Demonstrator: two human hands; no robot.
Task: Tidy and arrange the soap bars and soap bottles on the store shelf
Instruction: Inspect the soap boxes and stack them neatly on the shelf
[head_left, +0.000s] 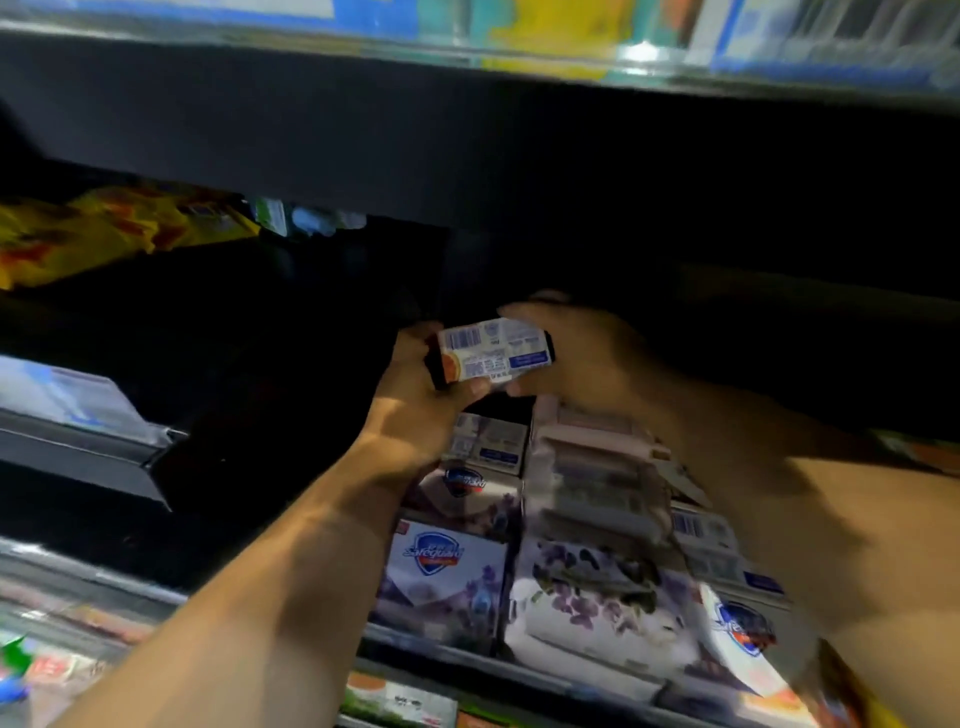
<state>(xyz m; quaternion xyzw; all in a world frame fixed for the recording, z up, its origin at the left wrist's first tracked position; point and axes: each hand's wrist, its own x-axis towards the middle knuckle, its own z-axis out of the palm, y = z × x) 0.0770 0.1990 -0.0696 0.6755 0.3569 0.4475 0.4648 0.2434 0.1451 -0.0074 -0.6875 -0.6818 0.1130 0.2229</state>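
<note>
At the far left, yellow packs (104, 228) lie on a higher, darker shelf and have no part in this. Your left hand (415, 395) curls round the left end of the bar (493, 353), thumb under it. Your right hand (587, 358) closes on the right end, fingers over the top and thumb beneath. Both hands grip the one bar, which hangs above the back of the shelf (493, 670), touching nothing on it, its barcode side turned to you. Held by both ends like that, I judge you are turning it to get its face right before it goes down. Below your hands the shelf carries boxed bars in rows running back from the front edge. The left row (441, 577) shows its shield logo forward and stands fairly square. Just beside it a floral box (597, 608) sits at the front edge with a pale stack (597, 467) behind it, too blurred to tell how neatly it lies. Toward the right end a box (743, 639) leans out of line and likely needs righting. The boxes look closed, so what is in them cannot be seen. The dark gap at the back of the left row, right under the bar, looks like the slot for it.
</note>
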